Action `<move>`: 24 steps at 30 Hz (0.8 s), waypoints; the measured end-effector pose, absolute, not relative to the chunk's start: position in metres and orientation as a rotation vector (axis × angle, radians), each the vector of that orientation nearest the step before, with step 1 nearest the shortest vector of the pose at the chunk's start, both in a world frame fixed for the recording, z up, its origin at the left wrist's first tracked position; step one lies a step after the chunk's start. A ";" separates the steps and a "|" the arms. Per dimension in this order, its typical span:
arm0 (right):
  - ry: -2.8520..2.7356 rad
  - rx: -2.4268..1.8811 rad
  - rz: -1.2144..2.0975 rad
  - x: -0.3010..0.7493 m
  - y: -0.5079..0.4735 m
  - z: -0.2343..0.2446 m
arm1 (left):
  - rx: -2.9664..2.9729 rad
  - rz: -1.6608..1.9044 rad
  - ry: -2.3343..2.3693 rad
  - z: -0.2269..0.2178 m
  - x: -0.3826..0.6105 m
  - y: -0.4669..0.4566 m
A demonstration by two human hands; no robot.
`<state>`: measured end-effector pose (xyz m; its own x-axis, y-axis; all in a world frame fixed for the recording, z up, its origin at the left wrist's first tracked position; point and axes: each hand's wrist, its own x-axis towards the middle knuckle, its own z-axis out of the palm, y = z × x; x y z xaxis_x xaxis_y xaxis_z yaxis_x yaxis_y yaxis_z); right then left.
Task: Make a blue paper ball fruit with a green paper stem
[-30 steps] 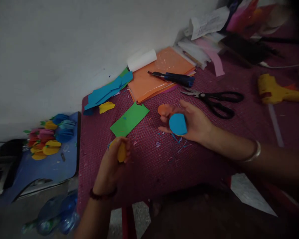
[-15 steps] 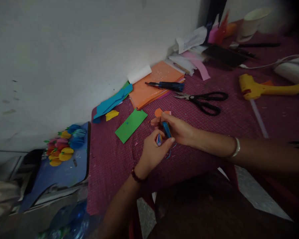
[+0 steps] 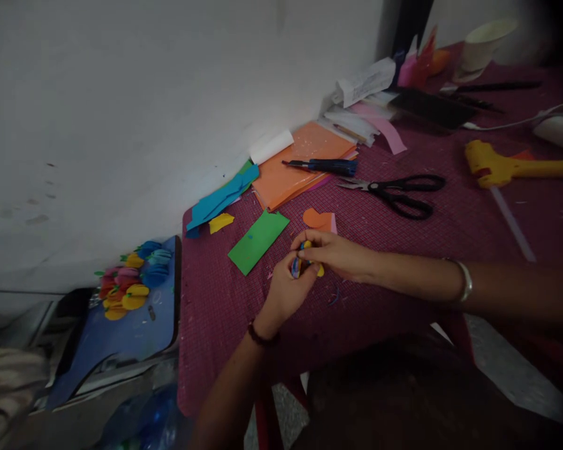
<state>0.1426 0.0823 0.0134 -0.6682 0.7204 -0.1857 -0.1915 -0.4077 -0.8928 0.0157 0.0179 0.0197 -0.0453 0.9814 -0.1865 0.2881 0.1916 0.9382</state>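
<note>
My left hand [image 3: 285, 291] and my right hand [image 3: 338, 253] meet over the maroon table [image 3: 403, 262], both pinched on a small bundle of folded paper pieces [image 3: 304, 265], blue and yellow. The fingers cover most of it. An orange paper cut-out [image 3: 318, 219] lies just beyond my right hand. A green paper rectangle [image 3: 258, 241] lies left of the hands.
Black scissors [image 3: 394, 189], a blue utility knife [image 3: 326, 166] on orange sheets [image 3: 296, 162], a yellow glue gun [image 3: 507, 167] and a paper cup [image 3: 485, 36] sit further back. Blue paper strips [image 3: 220, 197] lie by the wall. Several coloured paper flowers [image 3: 129, 278] rest on a blue sheet, lower left.
My two hands came together from apart. The blue piece in my right hand and the yellow piece in my left hand are now pressed into one bundle. The camera view shifted slightly.
</note>
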 end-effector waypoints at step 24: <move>-2.032 -0.600 1.669 0.133 0.069 -0.004 | 0.686 1.166 1.176 -0.013 -0.017 -0.006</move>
